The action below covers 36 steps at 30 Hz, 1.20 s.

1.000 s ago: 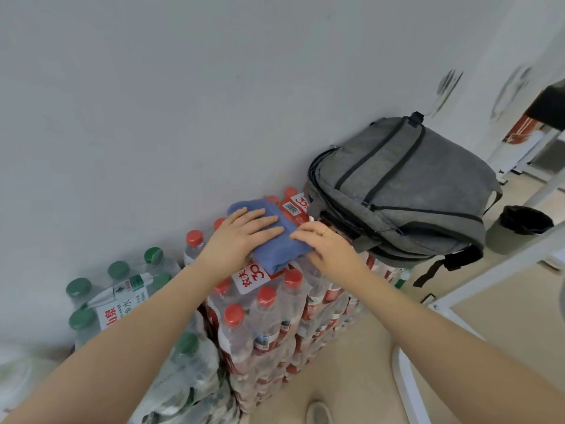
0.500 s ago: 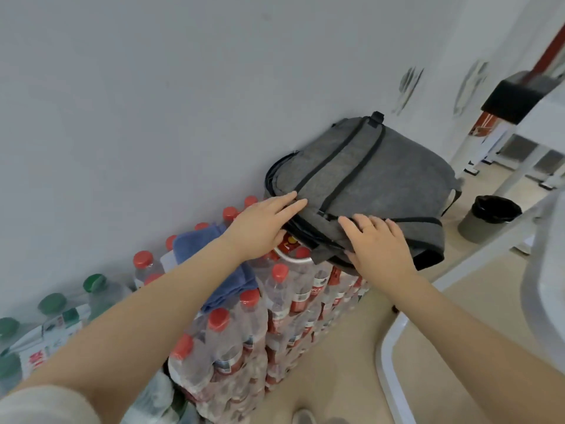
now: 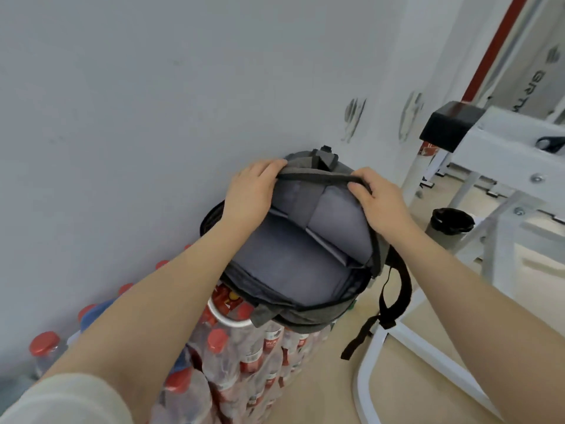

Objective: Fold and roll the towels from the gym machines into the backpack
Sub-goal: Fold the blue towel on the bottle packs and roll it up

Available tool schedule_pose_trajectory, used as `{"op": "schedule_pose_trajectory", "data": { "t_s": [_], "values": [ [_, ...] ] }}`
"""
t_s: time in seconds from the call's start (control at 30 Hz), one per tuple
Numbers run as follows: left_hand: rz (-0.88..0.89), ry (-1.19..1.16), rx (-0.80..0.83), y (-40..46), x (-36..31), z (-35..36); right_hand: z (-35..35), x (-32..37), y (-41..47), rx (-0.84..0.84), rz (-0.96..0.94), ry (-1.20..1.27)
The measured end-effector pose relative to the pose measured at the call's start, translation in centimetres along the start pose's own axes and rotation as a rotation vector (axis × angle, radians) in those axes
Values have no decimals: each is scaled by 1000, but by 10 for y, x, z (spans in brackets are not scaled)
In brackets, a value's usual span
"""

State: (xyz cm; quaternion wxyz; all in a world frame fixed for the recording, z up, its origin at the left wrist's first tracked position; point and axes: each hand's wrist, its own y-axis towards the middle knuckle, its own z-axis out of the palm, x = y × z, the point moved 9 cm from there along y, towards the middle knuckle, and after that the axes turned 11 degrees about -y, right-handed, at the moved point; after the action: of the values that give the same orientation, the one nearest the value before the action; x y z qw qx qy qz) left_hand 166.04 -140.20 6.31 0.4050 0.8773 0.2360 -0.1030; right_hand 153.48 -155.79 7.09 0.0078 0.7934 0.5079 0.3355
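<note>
Single view, head-worn wide-angle camera. It looks forward and steeply down, close over the open grey fabric backpack [image 3: 293, 270], which sits mid-frame on a stack of shrink-wrapped red-capped water bottles [image 3: 244, 362]. Both forearms enter from the lower corners and reach up to the backpack. A plain pale grey wall [image 3: 153, 102] fills the frame above and left of the backpack; beige floor [image 3: 321, 390] and a white metal machine frame [image 3: 504, 148] lie to its right. Straight edges bow near the borders.
</note>
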Motion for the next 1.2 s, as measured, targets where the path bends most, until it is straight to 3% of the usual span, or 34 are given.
{"op": "schedule_pose_trajectory", "data": {
  "t_s": [0.17,0.27,0.43,0.6,0.73,0.83,0.87,0.9,0.97,1.03,1.1,1.2],
  "values": [
    [-99,60,195,48,12,48,22,-53,21,39,133,-2],
    [-331,19,274,61,46,59,36,-79,26,107,196,-35],
    [-591,-585,264,40,81,66,58,-101,23,202,223,-129],
    [-713,-435,422,31,115,86,72,-108,20,229,196,-199],
    [-574,157,431,35,109,93,71,-111,16,206,229,-278],
    [-17,317,217,46,47,77,68,-107,15,184,216,-328],
    [187,275,187,40,23,74,67,-106,15,178,206,-344],
    [329,237,262,27,10,80,67,-104,15,177,197,-357],
    [315,199,601,-1,8,99,64,-101,15,201,208,-398],
    [115,218,885,-24,31,113,62,-94,18,254,192,-492],
    [33,249,955,-29,43,120,58,-68,19,246,94,-633],
    [-5,233,998,-29,45,127,72,13,-1,90,-274,-753]
  ]
}}
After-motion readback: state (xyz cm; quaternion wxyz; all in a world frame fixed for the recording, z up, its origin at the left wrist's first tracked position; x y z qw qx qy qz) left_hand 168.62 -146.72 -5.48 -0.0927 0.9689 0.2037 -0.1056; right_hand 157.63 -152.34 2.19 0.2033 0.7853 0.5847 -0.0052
